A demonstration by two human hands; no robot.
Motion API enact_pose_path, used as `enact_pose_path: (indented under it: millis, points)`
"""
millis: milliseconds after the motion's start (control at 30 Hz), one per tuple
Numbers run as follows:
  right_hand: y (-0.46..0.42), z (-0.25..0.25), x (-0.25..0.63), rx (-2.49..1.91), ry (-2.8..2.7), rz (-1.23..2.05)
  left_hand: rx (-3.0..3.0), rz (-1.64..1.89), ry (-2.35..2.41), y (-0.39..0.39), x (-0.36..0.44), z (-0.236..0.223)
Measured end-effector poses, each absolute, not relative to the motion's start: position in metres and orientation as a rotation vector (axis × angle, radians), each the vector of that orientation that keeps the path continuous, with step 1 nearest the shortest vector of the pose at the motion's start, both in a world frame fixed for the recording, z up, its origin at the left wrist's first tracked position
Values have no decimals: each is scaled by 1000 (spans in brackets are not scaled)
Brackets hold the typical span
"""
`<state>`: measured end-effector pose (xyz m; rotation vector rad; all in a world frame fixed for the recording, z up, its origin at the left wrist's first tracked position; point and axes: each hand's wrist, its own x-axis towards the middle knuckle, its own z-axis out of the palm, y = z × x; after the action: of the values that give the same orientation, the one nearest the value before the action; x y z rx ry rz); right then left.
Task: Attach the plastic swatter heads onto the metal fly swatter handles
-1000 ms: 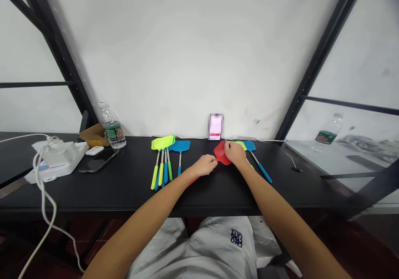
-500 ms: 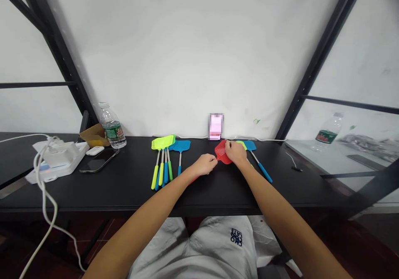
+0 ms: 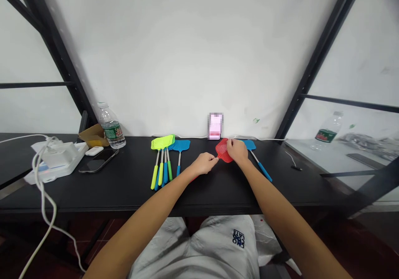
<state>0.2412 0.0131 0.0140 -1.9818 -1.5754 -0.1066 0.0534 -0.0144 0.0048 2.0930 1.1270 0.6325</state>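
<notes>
Between my hands is a red fly swatter (image 3: 222, 149), held over the middle of the black table. My left hand (image 3: 203, 163) is closed round its shaft just below the head. The fingers of my right hand (image 3: 237, 151) pinch the right edge of the head. A bit of red handle shows under my left wrist. Left of my hands lies a cluster of yellow-green, blue and green fly swatters (image 3: 162, 142), with a blue fly swatter (image 3: 181, 146) beside it. Another blue fly swatter (image 3: 261, 166) lies to the right, its head partly behind my right hand.
At the left are a water bottle (image 3: 111, 127), a cardboard box (image 3: 93, 135), a dark phone (image 3: 99, 160), a white case (image 3: 94, 151) and a power strip (image 3: 62, 164) with cables. A lit phone (image 3: 215, 126) leans against the wall. A short cable (image 3: 296, 168) lies at right.
The red fly swatter's head has shifted slightly upward with both hands still on it. My right hand now hides the yellow-green swatter head that showed behind it.
</notes>
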Motion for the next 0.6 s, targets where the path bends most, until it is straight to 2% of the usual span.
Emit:
enact_pose_path:
  millis: [600]
  points:
    - [19,4,249,-2093,-1608,-50,2211,709,1329,-17,49,15]
